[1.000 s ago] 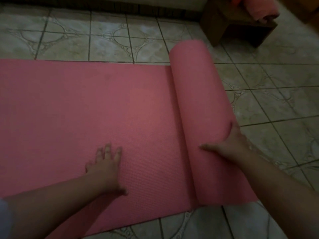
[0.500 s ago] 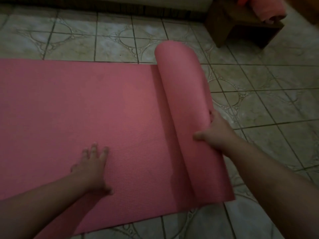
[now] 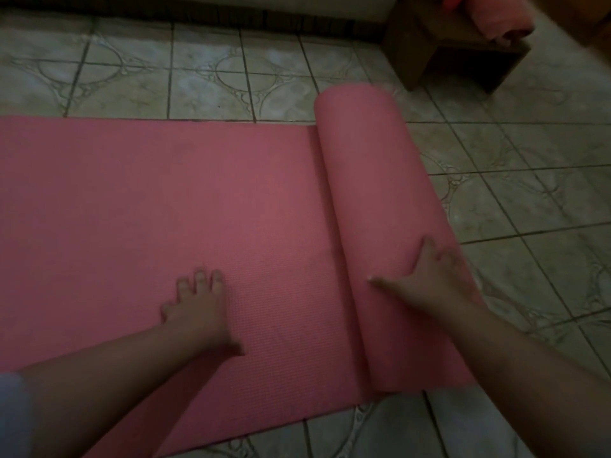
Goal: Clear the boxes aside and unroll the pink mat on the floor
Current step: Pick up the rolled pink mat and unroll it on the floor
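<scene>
The pink mat (image 3: pixel 148 209) lies flat across the tiled floor from the left edge to the middle. Its still-rolled part (image 3: pixel 373 180) stands as a thick roll running from the far side toward me on the right. My left hand (image 3: pixel 198 309) presses palm-down on the flat part, fingers spread. My right hand (image 3: pixel 426 276) rests on top of the roll near its close end, thumb out to the left and fingers draped over the crest. No boxes are in view.
Patterned grey floor tiles (image 3: pixel 529 193) stretch to the right of the roll. A dark wooden stool (image 3: pixel 453 57) with a pink bundle (image 3: pixel 499 18) on it stands at the far right. A dark base of furniture (image 3: pixel 198 11) runs along the far edge.
My right hand has shifted from gripping the roll's right side to lying over its top. My left hand stays pressed on the flat mat. The view has shifted slightly.
</scene>
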